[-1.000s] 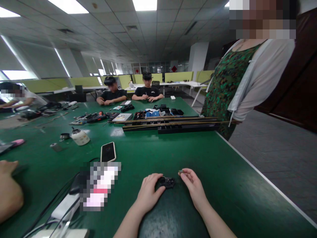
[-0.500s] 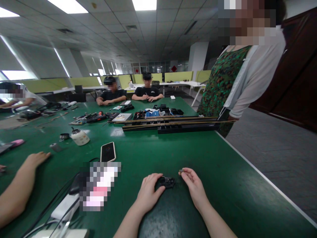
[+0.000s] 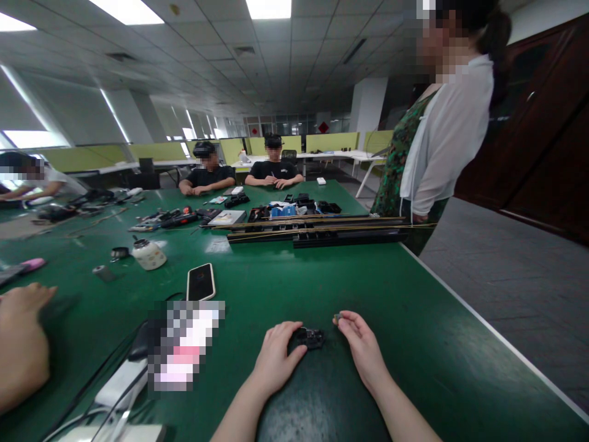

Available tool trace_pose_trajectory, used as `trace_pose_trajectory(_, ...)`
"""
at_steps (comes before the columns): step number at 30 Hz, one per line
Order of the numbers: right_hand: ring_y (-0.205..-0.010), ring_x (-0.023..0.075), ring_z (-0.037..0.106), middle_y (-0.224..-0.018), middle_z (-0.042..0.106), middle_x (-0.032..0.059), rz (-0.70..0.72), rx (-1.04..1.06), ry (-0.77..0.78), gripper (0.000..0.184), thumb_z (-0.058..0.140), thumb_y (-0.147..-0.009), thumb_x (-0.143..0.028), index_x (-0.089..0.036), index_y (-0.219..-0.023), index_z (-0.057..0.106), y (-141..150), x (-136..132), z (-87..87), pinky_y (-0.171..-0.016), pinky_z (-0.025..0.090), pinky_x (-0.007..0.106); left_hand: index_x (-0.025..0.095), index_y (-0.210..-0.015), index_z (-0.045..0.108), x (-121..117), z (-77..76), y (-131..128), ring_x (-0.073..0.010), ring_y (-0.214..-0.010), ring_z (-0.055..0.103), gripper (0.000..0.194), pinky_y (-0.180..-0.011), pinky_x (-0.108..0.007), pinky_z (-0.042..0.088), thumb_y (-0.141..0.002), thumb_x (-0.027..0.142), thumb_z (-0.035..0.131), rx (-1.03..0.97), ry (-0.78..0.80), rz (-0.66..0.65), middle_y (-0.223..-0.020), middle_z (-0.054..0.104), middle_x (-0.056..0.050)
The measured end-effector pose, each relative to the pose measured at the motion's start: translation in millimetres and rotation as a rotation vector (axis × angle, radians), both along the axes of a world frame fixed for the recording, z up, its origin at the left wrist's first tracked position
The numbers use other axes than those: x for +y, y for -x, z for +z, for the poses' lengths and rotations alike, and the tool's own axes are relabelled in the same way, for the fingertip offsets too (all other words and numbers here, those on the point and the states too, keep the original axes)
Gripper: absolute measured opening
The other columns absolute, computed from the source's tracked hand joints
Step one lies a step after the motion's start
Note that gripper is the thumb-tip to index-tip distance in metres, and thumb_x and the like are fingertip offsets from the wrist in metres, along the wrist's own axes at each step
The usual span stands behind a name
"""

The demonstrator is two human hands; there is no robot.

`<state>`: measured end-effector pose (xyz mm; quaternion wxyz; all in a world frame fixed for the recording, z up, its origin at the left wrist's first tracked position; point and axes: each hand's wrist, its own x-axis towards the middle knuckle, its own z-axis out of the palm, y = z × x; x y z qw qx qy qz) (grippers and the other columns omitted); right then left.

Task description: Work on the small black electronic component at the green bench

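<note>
On the green table, my left hand (image 3: 279, 354) grips the left end of a small black plastic part (image 3: 311, 339) between thumb and fingers. Fine detail on that part's upper face is too small to make out. A short way to the right, my right hand (image 3: 360, 344) pinches a tiny grey and yellowish piece (image 3: 338, 318) between thumb and fingertips, just above the tabletop. The tiny piece and the black part are apart. What kind of piece it is I cannot tell.
A phone (image 3: 201, 283) lies beyond my left hand, near a white power strip (image 3: 120, 385) with cables. Long black rails (image 3: 350, 239) cross the table's far part, with tools behind. A white jar (image 3: 149, 254) stands left. Another person's arm (image 3: 23, 344) reaches in at left; a person (image 3: 442, 123) stands right.
My hands and what they hold have barely moved. The other person's arm at the left has drawn back leftward. The standing person at the right has shifted farther away.
</note>
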<state>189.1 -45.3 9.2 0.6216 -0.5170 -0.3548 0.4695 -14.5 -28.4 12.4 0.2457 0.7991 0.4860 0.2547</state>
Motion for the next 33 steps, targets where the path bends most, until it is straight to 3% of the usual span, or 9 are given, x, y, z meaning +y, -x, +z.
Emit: trace_pose_trajectory(33,-0.09,0.0214,0.064,-0.088,0.071,0.0046,0.015,0.021,0.033,0.043,0.072,-0.061,-0.05,-0.02,-0.091,0.063,0.0,-0.1,1.2,-0.089,0.044,0.037,0.023,-0.116,0.053,-0.5,0.2,0.6,-0.0245,-0.109,0.051,0.037,-0.094,-0.04,0.038,-0.079,0.025,0.059,0.009,-0.011,-0.003,-0.116,0.059,-0.006)
